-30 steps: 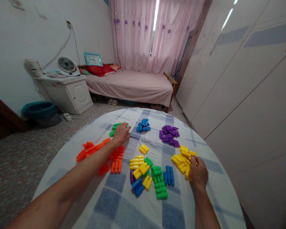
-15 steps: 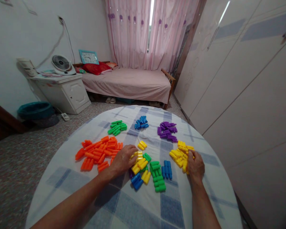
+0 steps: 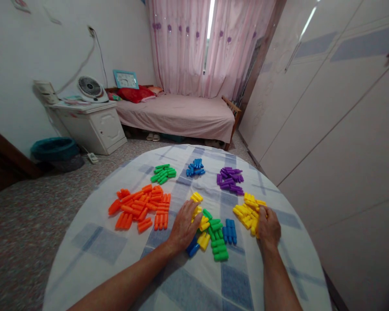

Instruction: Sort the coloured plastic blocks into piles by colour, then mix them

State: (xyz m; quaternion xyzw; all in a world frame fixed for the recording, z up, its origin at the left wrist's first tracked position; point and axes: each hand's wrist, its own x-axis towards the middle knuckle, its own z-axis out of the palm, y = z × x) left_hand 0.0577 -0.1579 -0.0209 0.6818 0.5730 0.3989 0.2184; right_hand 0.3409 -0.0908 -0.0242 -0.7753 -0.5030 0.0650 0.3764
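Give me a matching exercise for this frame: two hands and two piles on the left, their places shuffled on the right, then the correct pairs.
Column one
1. Left hand
2. Purple pile
3. Right hand
4. Orange pile

Column two
A. At the near right edge of the yellow pile
B. Farthest left of all the piles
C. Over part of the mixed-colour cluster in the middle
D. Right of the far blue pile

Pairs: 1-C, 2-D, 3-A, 4-B
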